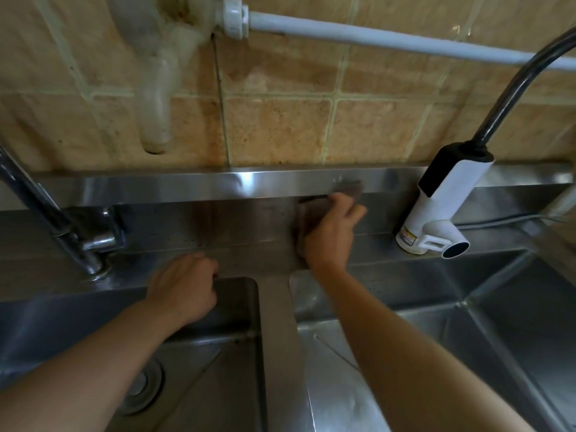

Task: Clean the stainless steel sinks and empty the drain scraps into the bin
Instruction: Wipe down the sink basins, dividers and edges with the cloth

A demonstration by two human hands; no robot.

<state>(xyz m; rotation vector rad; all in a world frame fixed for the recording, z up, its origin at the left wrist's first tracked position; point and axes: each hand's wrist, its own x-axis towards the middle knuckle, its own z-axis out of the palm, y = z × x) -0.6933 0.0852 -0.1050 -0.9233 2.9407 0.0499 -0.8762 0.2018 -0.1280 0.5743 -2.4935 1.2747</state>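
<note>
- Cloth [314, 213]: brown, plain, under the right hand [330, 229].
- Sinks [436, 322]: silver-grey stainless steel, brushed sheen.
- Splash ledge [187, 182] just above the cloth: bright silver.
- Wall tiles [277, 126]: mottled tan, pale grout, rust-brown stain along one joint.
- Heater tap [442, 207] right of the cloth: white body, black collar, black spout.
- Wall pipe [374, 35]: white.
- Tap [78, 235] beyond the left hand [184, 285]: chrome.
</note>
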